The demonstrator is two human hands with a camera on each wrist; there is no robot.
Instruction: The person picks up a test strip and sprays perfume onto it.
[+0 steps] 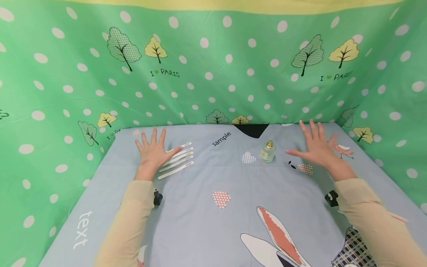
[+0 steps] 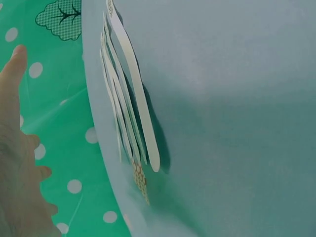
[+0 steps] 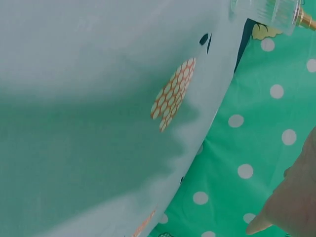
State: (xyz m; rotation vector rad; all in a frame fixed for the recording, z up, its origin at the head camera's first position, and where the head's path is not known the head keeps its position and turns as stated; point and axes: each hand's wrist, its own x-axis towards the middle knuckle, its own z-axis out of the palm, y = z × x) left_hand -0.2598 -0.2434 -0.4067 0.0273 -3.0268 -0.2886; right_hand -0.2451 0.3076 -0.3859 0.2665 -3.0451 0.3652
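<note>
Fingers spread wide, my left hand (image 1: 152, 150) hovers at the left of the cloth-covered table, holding nothing. Its thumb reaches over several white paper strips (image 1: 176, 170), which lie side by side in a row and bear small print at one end. The same strips (image 2: 143, 113) show in the left wrist view. On the right, my right hand (image 1: 315, 148) is likewise spread and empty. A clear glass perfume bottle (image 1: 267, 152) with a gold spray top stands upright, left of that hand's thumb and apart from it. Part of the bottle (image 3: 269, 11) appears in the right wrist view.
A grey-blue printed cloth (image 1: 200, 222) covers the table. Green dotted fabric (image 1: 217, 55) hangs behind it and along both sides. Black wrist cameras (image 1: 158, 197) sit beneath the sleeves. The hearts, rabbit and lettering are prints on the cloth.
</note>
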